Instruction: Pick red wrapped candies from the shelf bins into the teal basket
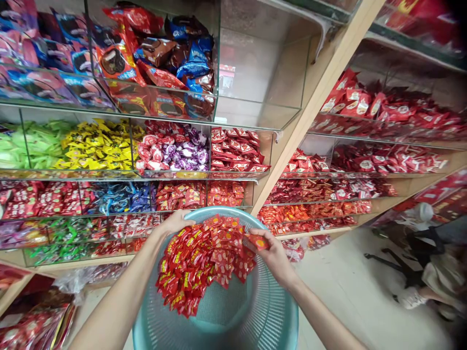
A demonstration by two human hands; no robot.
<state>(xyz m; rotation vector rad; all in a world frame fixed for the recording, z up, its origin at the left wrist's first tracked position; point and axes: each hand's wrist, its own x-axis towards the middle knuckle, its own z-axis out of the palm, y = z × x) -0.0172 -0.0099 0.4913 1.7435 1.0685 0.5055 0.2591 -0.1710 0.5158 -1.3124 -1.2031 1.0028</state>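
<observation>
A turquoise plastic basket [282, 311] with slotted walls stands tilted below me, its far rim close to the shelf fronts. Inside lies a heap of small red candy packets [189, 265], some with yellow lettering and some with round orange prints. My left hand [177, 222] is closed over the basket's far left rim, most of its fingers out of sight. Over the right side of the heap, my right hand [270, 250] pinches a red candy packet [257, 241] with an orange round print between thumb and fingers.
Glass-fronted shelves [175, 175] hold wrapped sweets sorted by colour. A slanting wooden post [277, 170] divides them from more shelves of red packets [394, 158] on the right. At far right a person's shoe [410, 297] shows on the pale floor [339, 291].
</observation>
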